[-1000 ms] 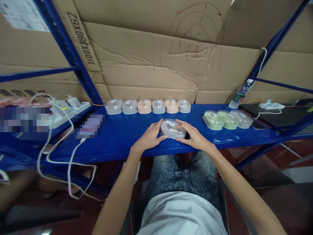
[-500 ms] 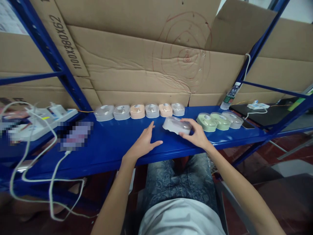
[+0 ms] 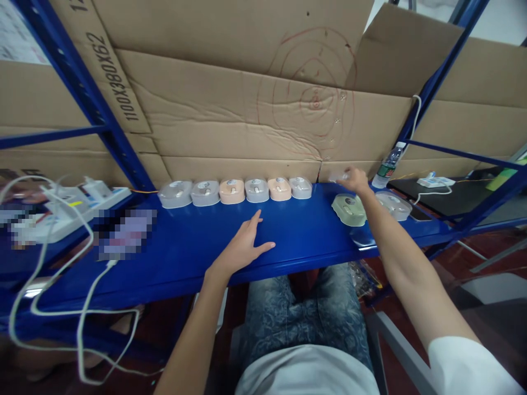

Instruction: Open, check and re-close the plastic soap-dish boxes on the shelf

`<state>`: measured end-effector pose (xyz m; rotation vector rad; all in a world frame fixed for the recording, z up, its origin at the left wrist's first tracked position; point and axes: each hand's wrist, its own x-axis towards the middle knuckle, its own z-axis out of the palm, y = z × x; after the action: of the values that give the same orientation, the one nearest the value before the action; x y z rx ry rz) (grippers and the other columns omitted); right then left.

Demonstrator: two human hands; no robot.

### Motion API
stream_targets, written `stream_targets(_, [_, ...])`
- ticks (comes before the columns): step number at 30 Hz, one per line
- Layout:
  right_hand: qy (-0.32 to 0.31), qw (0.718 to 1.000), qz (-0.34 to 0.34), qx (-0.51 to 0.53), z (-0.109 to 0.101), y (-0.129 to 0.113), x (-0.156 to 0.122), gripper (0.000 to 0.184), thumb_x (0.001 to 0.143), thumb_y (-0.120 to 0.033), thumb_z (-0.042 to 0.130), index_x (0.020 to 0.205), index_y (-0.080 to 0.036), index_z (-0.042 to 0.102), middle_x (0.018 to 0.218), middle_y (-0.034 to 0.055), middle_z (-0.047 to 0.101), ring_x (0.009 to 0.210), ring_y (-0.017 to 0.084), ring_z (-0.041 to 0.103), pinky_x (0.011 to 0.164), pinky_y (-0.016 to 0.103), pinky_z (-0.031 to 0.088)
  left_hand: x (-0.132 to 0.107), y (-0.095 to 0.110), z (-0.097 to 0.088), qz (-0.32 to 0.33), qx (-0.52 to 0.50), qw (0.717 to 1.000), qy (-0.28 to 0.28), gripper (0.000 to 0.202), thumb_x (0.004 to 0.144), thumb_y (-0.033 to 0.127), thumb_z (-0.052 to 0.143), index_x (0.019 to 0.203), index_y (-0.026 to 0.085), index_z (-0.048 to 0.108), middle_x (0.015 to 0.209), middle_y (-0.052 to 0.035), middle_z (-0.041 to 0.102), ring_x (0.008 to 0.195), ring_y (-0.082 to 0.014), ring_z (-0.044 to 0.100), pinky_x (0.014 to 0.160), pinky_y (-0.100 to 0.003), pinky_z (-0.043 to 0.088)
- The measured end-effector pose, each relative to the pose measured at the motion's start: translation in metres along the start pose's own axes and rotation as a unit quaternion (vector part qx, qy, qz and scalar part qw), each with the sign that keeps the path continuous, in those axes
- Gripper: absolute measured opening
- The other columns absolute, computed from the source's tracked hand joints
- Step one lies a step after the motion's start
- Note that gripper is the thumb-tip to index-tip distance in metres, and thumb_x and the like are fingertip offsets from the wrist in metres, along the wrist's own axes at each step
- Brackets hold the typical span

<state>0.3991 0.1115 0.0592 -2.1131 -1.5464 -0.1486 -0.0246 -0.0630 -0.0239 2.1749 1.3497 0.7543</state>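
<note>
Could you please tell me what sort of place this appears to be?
Probably a makeshift workstation in a workshop or storeroom: a blue metal rack serves as the bench, cardboard lines its back, and a row of small lidded cases stands along it.

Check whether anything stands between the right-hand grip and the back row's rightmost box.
By the right-hand grip is a pale, blurred thing; past it, nothing visible stands before the back row's rightmost box.
</note>
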Motion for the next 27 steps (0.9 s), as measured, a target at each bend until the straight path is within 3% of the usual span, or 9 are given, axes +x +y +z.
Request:
stream_targets(5, [-0.052, 0.997, 0.055, -0.025, 0.022, -0.008, 0.007, 0.076, 0.079, -0.046, 0.086, 0.145, -0.02, 0.058, 0.148, 0.0266, 0.051, 0.129, 0.04, 0.063, 0.104, 0.054, 0.051, 0.001, -0.002, 0.001, 0.004, -0.005, 1.0, 0.004, 0.099, 0.096, 0.055, 0.069, 0.172, 0.03, 0.011, 0.165, -0.0171, 0.044, 0.153, -0.0392, 0.04, 0.123, -0.06, 0.037])
stream_targets(9, [-0.082, 0.991, 0.092, -0.049, 0.03, -0.013, 0.014, 0.101, 0.075, -0.056, 0.089, 0.155, -0.012, 0.046, 0.15, 0.0357, 0.046, 0.137, 0.048, 0.056, 0.107, 0.066, 0.044, -0.001, 0.002, -0.001, 0.005, -0.014, 1.0, -0.004, 0.099, 0.097, 0.057, 0.068, 0.173, 0.03, 0.009, 0.165, -0.017, 0.043, 0.154, -0.0394, 0.039, 0.122, -0.061, 0.038])
stream_targets(13, [-0.103, 0.985, 0.1, -0.097, 0.029, -0.014, 0.018, 0.104, 0.074, -0.067, 0.085, 0.153, -0.009, 0.048, 0.151, 0.0389, 0.047, 0.143, 0.057, 0.046, 0.107, 0.079, 0.035, -0.001, 0.003, -0.002, -0.006, -0.014, 1.0, -0.004, 0.1, 0.096, 0.057, 0.068, 0.173, 0.029, 0.01, 0.166, -0.0161, 0.042, 0.155, -0.0396, 0.038, 0.122, -0.06, 0.038])
stream_targets(15, [-0.084, 0.989, 0.059, -0.111, 0.027, -0.018, 0.014, 0.104, 0.076, -0.07, 0.083, 0.15, -0.003, 0.051, 0.15, 0.0425, 0.046, 0.144, 0.058, 0.043, 0.108, 0.08, 0.032, -0.001, 0.003, -0.002, -0.008, -0.015, 1.0, -0.005, 0.1, 0.096, 0.057, 0.068, 0.173, 0.029, 0.011, 0.167, -0.0159, 0.042, 0.155, -0.0402, 0.038, 0.122, -0.06, 0.038])
stream_targets(18, [-0.045, 0.993, -0.067, -0.09, 0.027, -0.036, 0.005, 0.101, 0.083, -0.068, 0.077, 0.148, 0.003, 0.05, 0.152, 0.0451, 0.041, 0.145, 0.055, 0.041, 0.113, 0.074, 0.03, -0.001, 0.005, -0.002, -0.014, -0.012, 1.0, -0.011, 0.1, 0.097, 0.058, 0.068, 0.173, 0.028, 0.011, 0.168, -0.0166, 0.04, 0.155, -0.0399, 0.037, 0.123, -0.06, 0.037])
stream_targets(23, [-0.103, 0.962, -0.248, -0.05, 0.047, -0.089, -0.023, 0.083, 0.087, -0.057, 0.079, 0.154, -0.017, 0.05, 0.157, 0.0223, 0.053, 0.142, 0.036, 0.053, 0.117, 0.046, 0.042, -0.002, 0.005, -0.003, 0.0, -0.01, 1.0, -0.007, 0.096, 0.098, 0.059, 0.066, 0.172, 0.029, 0.013, 0.167, -0.0166, 0.041, 0.155, -0.0398, 0.037, 0.122, -0.061, 0.038])
stream_targets(25, [-0.117, 0.953, -0.276, -0.048, 0.057, -0.106, -0.042, 0.078, 0.085, -0.057, 0.081, 0.149, -0.02, 0.054, 0.153, 0.0202, 0.057, 0.138, 0.039, 0.056, 0.116, 0.051, 0.045, -0.002, 0.004, -0.003, 0.011, -0.011, 1.0, -0.003, 0.095, 0.098, 0.059, 0.066, 0.172, 0.03, 0.015, 0.166, -0.017, 0.042, 0.154, -0.04, 0.038, 0.122, -0.061, 0.038])
stream_targets(27, [-0.104, 0.954, -0.277, -0.053, 0.063, -0.115, -0.065, 0.073, 0.087, -0.056, 0.078, 0.144, -0.016, 0.055, 0.15, 0.0244, 0.058, 0.138, 0.047, 0.053, 0.116, 0.065, 0.04, -0.002, 0.004, -0.002, 0.011, -0.007, 1.0, -0.004, 0.095, 0.097, 0.058, 0.066, 0.172, 0.028, 0.016, 0.166, -0.0179, 0.041, 0.155, -0.0394, 0.037, 0.123, -0.061, 0.037])
